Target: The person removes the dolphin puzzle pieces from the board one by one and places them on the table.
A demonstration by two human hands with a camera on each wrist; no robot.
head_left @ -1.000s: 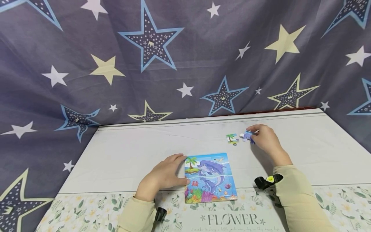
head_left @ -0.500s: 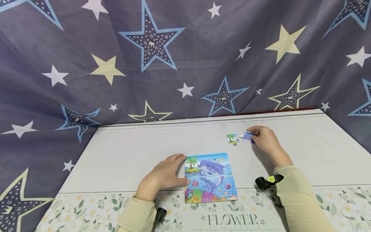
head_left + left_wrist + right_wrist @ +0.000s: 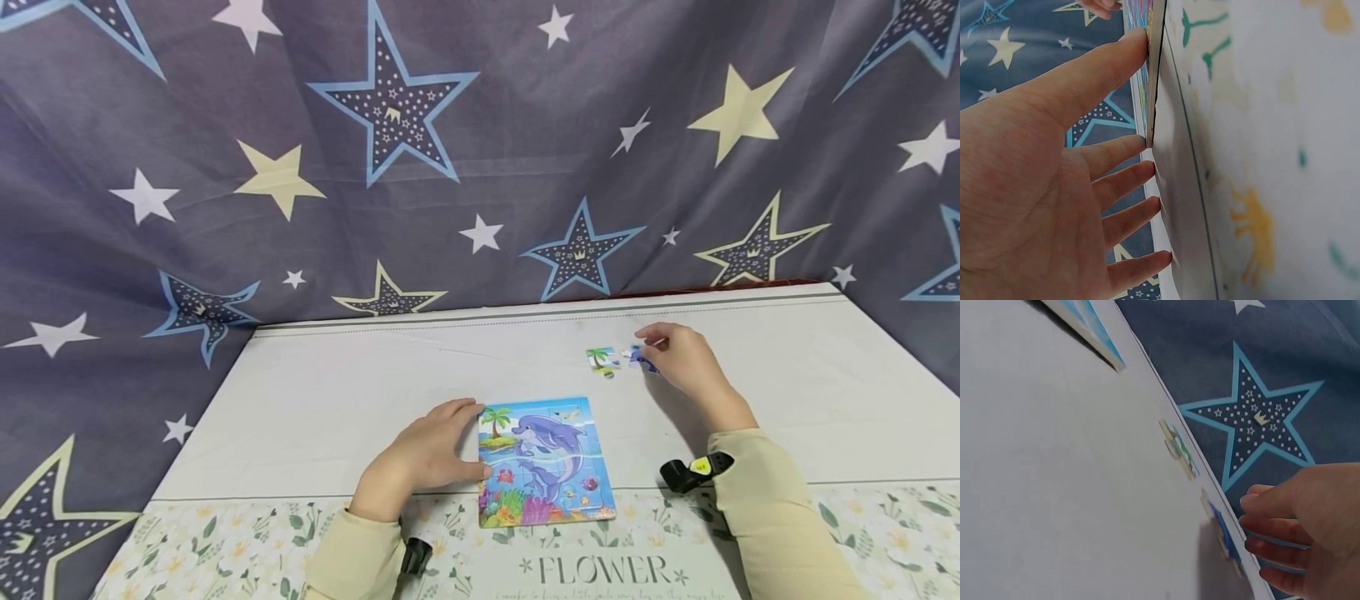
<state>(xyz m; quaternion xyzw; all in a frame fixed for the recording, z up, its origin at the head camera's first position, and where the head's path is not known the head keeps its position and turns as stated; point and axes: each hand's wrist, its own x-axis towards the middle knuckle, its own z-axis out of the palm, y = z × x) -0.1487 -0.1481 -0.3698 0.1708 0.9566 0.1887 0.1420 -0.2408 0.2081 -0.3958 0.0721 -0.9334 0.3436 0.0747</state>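
Observation:
A square dolphin jigsaw puzzle (image 3: 543, 454) lies flat near the table's front. My left hand (image 3: 423, 450) rests at its left side, thumb on the edge and fingers nearly straight; the left wrist view shows the thumb (image 3: 1110, 62) touching the board. Farther back, my right hand (image 3: 690, 362) is over a blue-purple puzzle piece (image 3: 640, 358), partly covering it. In the right wrist view the fingers (image 3: 1279, 528) are loosely bent, close above that piece (image 3: 1225, 534), which lies on the table. Left of it lies a palm-tree puzzle piece (image 3: 600, 358).
The white tablecloth (image 3: 360, 392) has a floral front band (image 3: 232, 542) printed with "FLOWER". A dark star-patterned curtain (image 3: 450, 192) hangs along the back and sides. Black camera mounts (image 3: 693, 471) are strapped to both wrists.
My right hand's fingers have shifted slightly over the blue-purple puzzle piece, covering more of it. The left hand, dolphin puzzle and palm-tree piece stay where they were.

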